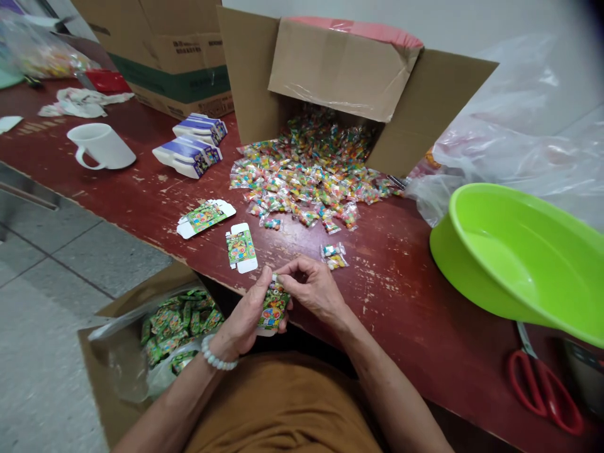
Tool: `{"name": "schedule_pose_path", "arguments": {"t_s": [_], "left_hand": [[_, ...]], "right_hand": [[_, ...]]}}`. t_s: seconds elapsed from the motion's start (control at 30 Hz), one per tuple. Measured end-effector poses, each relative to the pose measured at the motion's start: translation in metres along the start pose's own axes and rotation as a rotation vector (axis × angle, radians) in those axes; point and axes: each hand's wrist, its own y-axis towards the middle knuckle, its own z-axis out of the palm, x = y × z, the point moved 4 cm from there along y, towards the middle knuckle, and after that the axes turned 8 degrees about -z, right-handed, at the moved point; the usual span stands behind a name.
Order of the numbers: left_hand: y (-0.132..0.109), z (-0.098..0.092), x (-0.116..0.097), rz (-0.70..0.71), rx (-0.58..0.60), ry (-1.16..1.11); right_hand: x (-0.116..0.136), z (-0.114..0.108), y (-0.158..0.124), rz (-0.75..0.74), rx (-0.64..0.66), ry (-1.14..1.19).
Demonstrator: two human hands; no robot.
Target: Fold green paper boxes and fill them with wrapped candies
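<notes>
My left hand [245, 318], with a white bead bracelet at the wrist, grips a small green printed box [272, 308] at the near edge of the red table [406, 296]. My right hand [314, 286] pinches the top end of the same box. Just beyond my right hand lie two small candy packets [334, 255]. Two flat unfolded green boxes [241, 246] [205, 217] lie on the table to the left. A big pile of wrapped candy packets [306, 173] spills from a tipped cardboard carton [340, 69].
A green plastic basin [523, 258] sits at the right, with red scissors [542, 384] in front of it and clear plastic bags behind. A white mug [101, 146] and stacks of blue-white flat boxes [193, 145] lie left. On the floor, a carton [108, 371] holds finished green boxes.
</notes>
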Motion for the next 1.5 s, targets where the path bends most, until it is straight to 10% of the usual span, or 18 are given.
{"name": "schedule_pose_path", "arguments": {"t_s": [0.37,0.53,0.63,0.8,1.0,1.27,1.5], "left_hand": [[0.0,0.001,0.001,-0.044,0.061,-0.192],[-0.007,0.005,0.006,0.045,0.149,-0.168],[-0.016,-0.001,0.011,0.002,0.153,-0.071],[-0.027,-0.035,0.023,-0.051,0.034,0.043],[-0.036,-0.056,0.019,0.021,-0.051,0.239],[-0.047,-0.084,-0.009,-0.017,-0.013,0.762],[-0.05,-0.08,-0.021,0.08,-0.005,0.209]], "right_hand": [[0.0,0.0,-0.013,-0.308,0.024,-0.125],[-0.011,-0.005,-0.013,-0.183,0.043,-0.078],[-0.011,-0.029,-0.007,-0.109,-0.048,-0.114],[-0.006,-0.098,0.006,-0.1,-0.426,-0.848],[-0.035,-0.119,0.018,0.163,-0.387,-1.095],[-0.016,-0.1,0.009,-0.14,-0.589,-0.36],[0.011,0.002,-0.027,-0.123,-0.146,0.031]]}}
